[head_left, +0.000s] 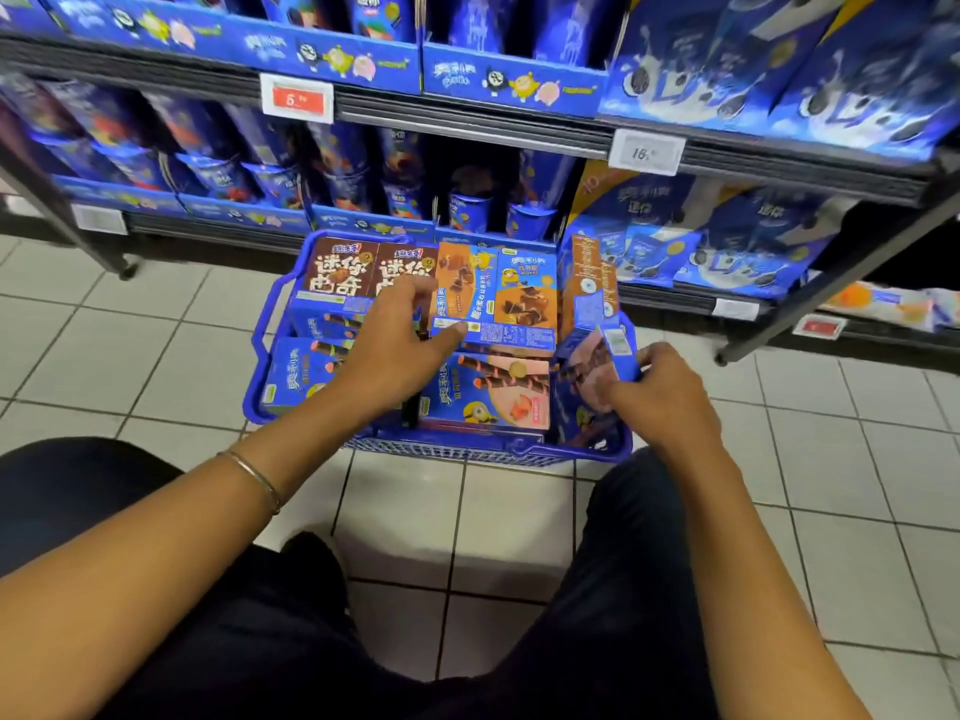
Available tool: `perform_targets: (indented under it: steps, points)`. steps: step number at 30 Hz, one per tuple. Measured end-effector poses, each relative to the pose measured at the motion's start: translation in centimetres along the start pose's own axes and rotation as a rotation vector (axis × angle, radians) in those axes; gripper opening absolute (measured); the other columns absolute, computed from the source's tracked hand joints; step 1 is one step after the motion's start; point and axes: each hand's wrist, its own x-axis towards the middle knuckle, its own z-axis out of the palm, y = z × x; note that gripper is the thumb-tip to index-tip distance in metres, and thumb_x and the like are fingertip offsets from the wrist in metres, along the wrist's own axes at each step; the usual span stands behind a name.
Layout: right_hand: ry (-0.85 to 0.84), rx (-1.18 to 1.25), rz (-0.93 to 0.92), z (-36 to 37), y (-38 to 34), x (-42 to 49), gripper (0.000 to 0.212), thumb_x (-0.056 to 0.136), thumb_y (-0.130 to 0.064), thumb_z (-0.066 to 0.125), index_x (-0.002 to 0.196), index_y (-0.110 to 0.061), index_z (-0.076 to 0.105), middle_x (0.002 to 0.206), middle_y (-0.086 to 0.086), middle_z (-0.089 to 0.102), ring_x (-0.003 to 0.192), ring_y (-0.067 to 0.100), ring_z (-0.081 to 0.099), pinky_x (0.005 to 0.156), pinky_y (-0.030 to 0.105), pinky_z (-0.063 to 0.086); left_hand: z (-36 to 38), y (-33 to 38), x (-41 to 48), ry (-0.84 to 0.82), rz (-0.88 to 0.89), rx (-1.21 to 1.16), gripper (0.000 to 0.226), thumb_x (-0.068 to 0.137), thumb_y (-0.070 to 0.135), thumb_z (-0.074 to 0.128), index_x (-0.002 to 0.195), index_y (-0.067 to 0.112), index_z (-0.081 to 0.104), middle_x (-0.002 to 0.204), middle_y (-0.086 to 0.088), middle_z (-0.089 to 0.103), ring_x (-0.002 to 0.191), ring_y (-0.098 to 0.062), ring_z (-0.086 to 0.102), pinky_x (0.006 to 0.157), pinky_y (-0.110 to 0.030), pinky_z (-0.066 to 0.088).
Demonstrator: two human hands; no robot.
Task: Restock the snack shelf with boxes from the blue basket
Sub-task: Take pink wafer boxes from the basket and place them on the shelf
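A blue basket (pixel 483 449) sits on the tiled floor in front of the snack shelf (pixel 467 127), packed with several snack boxes. Brown boxes (pixel 337 267) lie at its back left and orange boxes (pixel 524 293) at the back middle. A pink and blue box (pixel 493 392) lies flat at the front. My left hand (pixel 400 345) hovers over the middle of the basket, fingers spread and relaxed, its thumb touching the lower edge of an orange box. My right hand (pixel 665 392) grips a pink and blue box (pixel 602 366) standing on edge at the basket's right side.
The lower shelf (pixel 363 220) behind the basket holds blue cups and boxes in display trays. Large blue bags (pixel 717 236) fill the right. Price tags (pixel 297 100) hang on the shelf rails. A shelf leg (pixel 810 309) slants down at right. My knees flank the basket on white tiles.
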Motion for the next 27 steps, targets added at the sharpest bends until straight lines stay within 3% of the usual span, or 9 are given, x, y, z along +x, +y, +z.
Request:
perform_targets:
  steps: [5,9,11,14,16,18,20,23,27]
  points:
    - [-0.008,0.228,-0.312,-4.0,-4.6,-1.0,0.017,0.078,-0.027,0.077,0.087,-0.021,0.064,0.086,-0.002,0.067,0.072,0.016,0.058,0.066,0.035,0.046,1.0,0.3,-0.4,-0.211,0.074,-0.251,0.064,0.085,0.04,0.081,0.141,0.027,0.052,0.136,0.01,0.06,0.126,-0.008,0.059,0.099,-0.02,0.048]
    - [-0.216,0.434,-0.495,-4.3,-8.8,-1.6,0.021,0.083,-0.021,0.08,0.101,-0.016,0.073,0.094,0.016,0.069,0.079,0.032,0.062,0.069,0.042,0.052,1.4,0.6,-0.7,-0.301,0.131,-0.393,0.062,0.085,0.037,0.088,0.137,0.036,0.055,0.132,0.018,0.069,0.127,-0.006,0.065,0.1,-0.019,0.051]
    - [-0.336,0.612,-0.532,-3.4,-10.6,-1.7,0.02,0.081,-0.017,0.079,0.1,-0.013,0.074,0.092,0.015,0.073,0.078,0.025,0.067,0.068,0.035,0.055,1.4,0.8,-0.7,-0.261,0.09,-0.513,0.054,0.076,0.04,0.088,0.126,0.035,0.065,0.119,0.011,0.077,0.115,-0.011,0.072,0.094,-0.025,0.056]
    - [-0.42,0.86,-0.457,-1.4,-12.3,-0.8,0.016,0.09,-0.02,0.071,0.105,-0.013,0.071,0.084,-0.003,0.073,0.071,0.006,0.067,0.064,0.02,0.051,0.9,0.8,0.0,-0.153,0.038,-0.727,0.04,0.077,0.038,0.083,0.115,0.028,0.075,0.115,-0.001,0.079,0.107,-0.019,0.076,0.089,-0.033,0.06]
    - [-0.408,0.923,-0.336,0.0,-11.8,0.4,0.024,0.092,-0.04,0.066,0.103,-0.019,0.07,0.081,-0.011,0.071,0.07,0.002,0.065,0.067,0.023,0.048,0.2,0.6,0.5,-0.089,-0.019,-0.797,0.044,0.077,0.038,0.083,0.118,0.025,0.074,0.12,-0.007,0.078,0.109,-0.026,0.076,0.092,-0.042,0.061]
    - [-0.299,0.833,-0.181,1.8,-10.0,1.3,0.03,0.086,-0.054,0.066,0.086,-0.024,0.068,0.075,-0.012,0.07,0.075,0.007,0.066,0.07,0.029,0.05,-0.6,0.3,1.1,-0.049,-0.059,-0.841,0.041,0.081,0.037,0.083,0.119,0.026,0.072,0.124,-0.009,0.077,0.11,-0.029,0.076,0.095,-0.046,0.062]
    - [-0.151,0.678,-0.073,4.2,-7.1,1.6,0.03,0.086,-0.05,0.071,0.073,-0.025,0.059,0.074,-0.013,0.069,0.076,0.007,0.067,0.067,0.029,0.047,-1.2,-0.1,1.7,-0.038,-0.084,-0.881,0.032,0.093,0.027,0.078,0.124,0.026,0.07,0.124,-0.007,0.077,0.108,-0.027,0.076,0.088,-0.042,0.064]
    - [-0.076,0.522,0.003,7.7,-2.6,1.4,0.031,0.081,-0.04,0.081,0.092,-0.02,0.06,0.091,-0.006,0.071,0.086,0.015,0.07,0.066,0.03,0.05,-1.8,-0.5,2.4,-0.012,-0.175,-0.918,0.018,0.1,0.018,0.07,0.118,0.022,0.069,0.109,-0.002,0.08,0.094,-0.021,0.079,0.076,-0.037,0.064]
    - [-0.289,0.538,0.047,10.5,-0.1,1.1,0.043,0.083,-0.038,0.081,0.119,-0.018,0.068,0.113,-0.003,0.075,0.102,0.016,0.071,0.091,0.036,0.055,-1.8,-1.1,2.7,-0.013,-0.254,-0.943,0.008,0.101,0.015,0.068,0.106,0.022,0.07,0.097,0.0,0.079,0.09,-0.022,0.076,0.087,-0.045,0.062]
